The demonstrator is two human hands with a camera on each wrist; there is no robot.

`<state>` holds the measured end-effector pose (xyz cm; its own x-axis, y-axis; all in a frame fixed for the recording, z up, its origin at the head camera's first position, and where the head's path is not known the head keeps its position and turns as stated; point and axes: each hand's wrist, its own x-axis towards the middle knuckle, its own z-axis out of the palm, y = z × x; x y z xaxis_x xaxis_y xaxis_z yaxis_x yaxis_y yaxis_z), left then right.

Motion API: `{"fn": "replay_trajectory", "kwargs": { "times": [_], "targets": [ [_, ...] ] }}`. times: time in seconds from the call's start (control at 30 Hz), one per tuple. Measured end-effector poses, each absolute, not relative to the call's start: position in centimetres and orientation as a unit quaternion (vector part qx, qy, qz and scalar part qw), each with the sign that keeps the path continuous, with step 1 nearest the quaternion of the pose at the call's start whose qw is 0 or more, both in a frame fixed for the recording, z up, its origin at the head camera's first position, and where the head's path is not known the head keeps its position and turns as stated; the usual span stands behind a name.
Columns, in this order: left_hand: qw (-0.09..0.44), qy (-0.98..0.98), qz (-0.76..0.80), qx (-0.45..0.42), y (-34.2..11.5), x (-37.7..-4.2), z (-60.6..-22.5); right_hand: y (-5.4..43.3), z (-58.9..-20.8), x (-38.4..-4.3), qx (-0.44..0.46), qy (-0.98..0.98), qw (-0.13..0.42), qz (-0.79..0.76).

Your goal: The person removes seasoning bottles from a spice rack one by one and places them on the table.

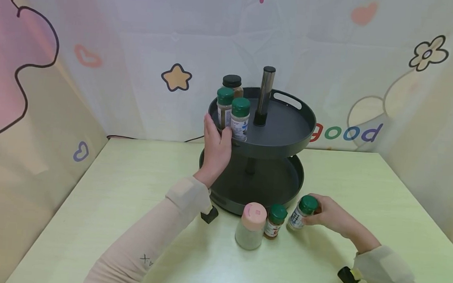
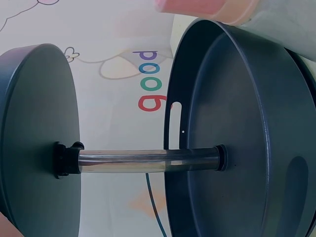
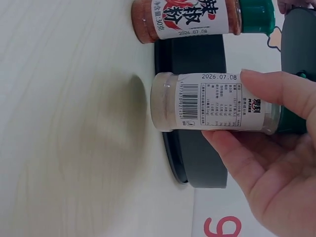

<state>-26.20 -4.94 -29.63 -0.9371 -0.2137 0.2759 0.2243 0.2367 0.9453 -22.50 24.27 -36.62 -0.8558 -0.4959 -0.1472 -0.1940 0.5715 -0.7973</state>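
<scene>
My right hand (image 1: 332, 216) pinches a green-lidded spice jar (image 1: 297, 215) between thumb and fingers. In the right wrist view, the pale-filled jar (image 3: 212, 102) shows a barcode label, and its shadow falls on the table. My left hand (image 1: 216, 146) rests against the left rim of the upper tray (image 1: 280, 151) of a dark two-tier stand, fingers extended. Just above that thumb, two green-capped spice jars (image 1: 240, 120) stand on the tray, with a black-lidded jar (image 1: 232, 81) behind them. A green-lidded jar of red powder (image 1: 274, 222) stands left of the held one.
A pink-lidded shaker (image 1: 249, 236) stands on the table (image 1: 101, 211), in front of the stand's lower tray (image 1: 243, 190). A metal post (image 1: 266, 94) rises through the upper tray. Behind the table hangs a printed curtain (image 1: 143, 97).
</scene>
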Motion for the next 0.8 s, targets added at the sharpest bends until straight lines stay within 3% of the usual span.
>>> {"fn": "replay_trajectory", "kwargs": {
  "times": [0.8],
  "targets": [
    [0.18,-0.764,-0.62,-0.009,-4.9,-26.2,-29.7,24.1,-38.4,-22.7,-0.191,0.886,0.164,-0.39]
  ]
}}
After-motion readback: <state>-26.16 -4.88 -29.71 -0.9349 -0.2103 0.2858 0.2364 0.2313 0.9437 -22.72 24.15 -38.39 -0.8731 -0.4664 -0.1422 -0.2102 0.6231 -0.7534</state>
